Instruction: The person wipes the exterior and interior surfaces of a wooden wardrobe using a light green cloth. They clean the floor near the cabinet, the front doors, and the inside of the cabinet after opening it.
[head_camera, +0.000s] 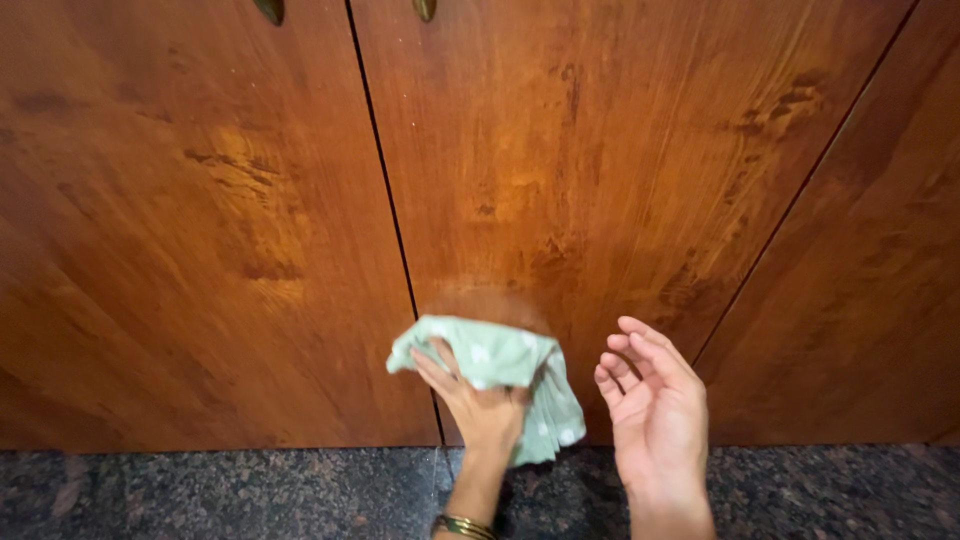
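My left hand (478, 398) grips a pale green cloth with white dots (500, 362) and presses it against the lower part of a glossy brown wooden cupboard door (600, 170), close to the gap between two doors. A gold bangle sits on that wrist. My right hand (655, 410) hovers just to the right of the cloth, palm turned left, fingers apart and slightly curled, holding nothing.
Another wooden door (190, 220) lies to the left and a third panel (880, 260) to the right. Two brass handle tips (270, 10) show at the top edge. A dark speckled stone floor (200, 495) runs below the doors.
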